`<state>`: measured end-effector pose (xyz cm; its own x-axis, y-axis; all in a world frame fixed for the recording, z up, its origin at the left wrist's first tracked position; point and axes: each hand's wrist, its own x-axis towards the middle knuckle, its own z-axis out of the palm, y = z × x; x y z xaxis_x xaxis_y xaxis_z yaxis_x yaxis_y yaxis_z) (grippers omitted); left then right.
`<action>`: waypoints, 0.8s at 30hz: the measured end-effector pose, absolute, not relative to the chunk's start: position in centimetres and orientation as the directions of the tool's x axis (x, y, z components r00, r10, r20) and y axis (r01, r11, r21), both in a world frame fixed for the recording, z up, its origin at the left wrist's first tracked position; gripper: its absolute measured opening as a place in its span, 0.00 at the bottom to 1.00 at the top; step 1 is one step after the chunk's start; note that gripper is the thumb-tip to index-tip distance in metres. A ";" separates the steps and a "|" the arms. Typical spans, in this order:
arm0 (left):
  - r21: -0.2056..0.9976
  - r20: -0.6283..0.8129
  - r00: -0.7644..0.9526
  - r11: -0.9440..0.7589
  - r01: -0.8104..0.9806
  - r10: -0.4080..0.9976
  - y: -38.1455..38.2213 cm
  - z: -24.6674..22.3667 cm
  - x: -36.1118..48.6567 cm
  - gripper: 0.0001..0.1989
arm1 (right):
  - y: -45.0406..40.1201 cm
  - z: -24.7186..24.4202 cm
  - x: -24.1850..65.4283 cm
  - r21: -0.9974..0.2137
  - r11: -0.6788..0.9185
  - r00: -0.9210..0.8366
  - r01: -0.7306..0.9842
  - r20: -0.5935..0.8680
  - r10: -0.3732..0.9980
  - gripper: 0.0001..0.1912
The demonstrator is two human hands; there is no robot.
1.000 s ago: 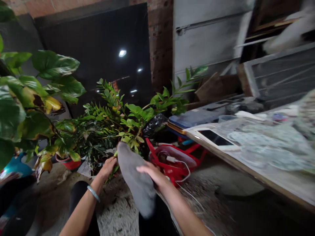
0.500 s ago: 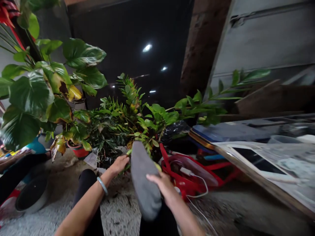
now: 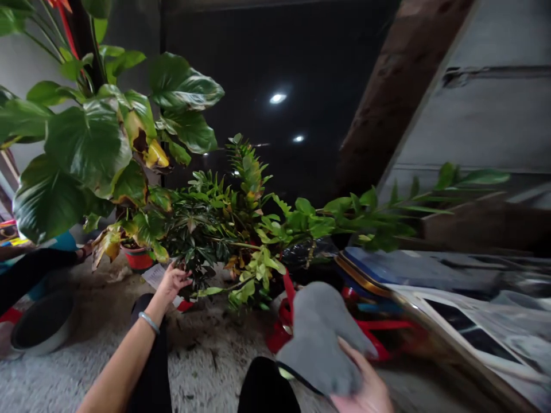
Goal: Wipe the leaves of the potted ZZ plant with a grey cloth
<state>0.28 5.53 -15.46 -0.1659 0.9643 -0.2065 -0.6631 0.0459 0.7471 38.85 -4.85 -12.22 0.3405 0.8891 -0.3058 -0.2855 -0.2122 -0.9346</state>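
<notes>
In the head view my right hand [image 3: 365, 381] grips a grey, soft-looking flat piece [image 3: 321, 327] with a rounded end and a dark lower edge; its exact kind is unclear. The thumb lies on top of it, while the other fingers are hidden underneath. My left hand [image 3: 171, 282], with a pale bangle [image 3: 149, 322] on the wrist, is beside the dark-leaved plant [image 3: 193, 246]. Its fingers are apart and hold nothing that I can see. Lighter green stems [image 3: 253, 281] hang low between the two hands.
A large-leaved potted plant [image 3: 86, 143] and a black basin [image 3: 43, 324] stand on the left. Partly behind the grey piece is a red bag [image 3: 279, 332]. On the right, a table [image 3: 413, 304] carries a white framed panel [image 3: 469, 327]. Another person's dark-clothed leg [image 3: 38, 269] shows at far left.
My right hand has moved right with the grey piece, which has turned. My left hand has shifted left, away from the light green stems. The view has swung slightly left.
</notes>
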 end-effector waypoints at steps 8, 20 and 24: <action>0.727 -0.142 0.047 0.137 -0.673 0.989 7.3 -16.6 -1.2 0.19 | -8.2 -6.3 26.5 -0.949 -0.315 -0.029 -0.030 -0.314 0.949 0.24; 0.822 -0.142 -0.054 0.087 -0.562 0.988 9.5 -19.3 -1.4 0.13 | 0.5 -2.5 15.6 -0.870 -0.365 -0.096 -0.331 -0.354 0.930 0.14; 0.901 -0.129 -0.074 0.086 -0.426 0.989 9.1 -19.0 -2.3 0.09 | -4.0 -4.1 15.7 -0.935 -0.308 -0.195 -0.175 -0.273 0.942 0.13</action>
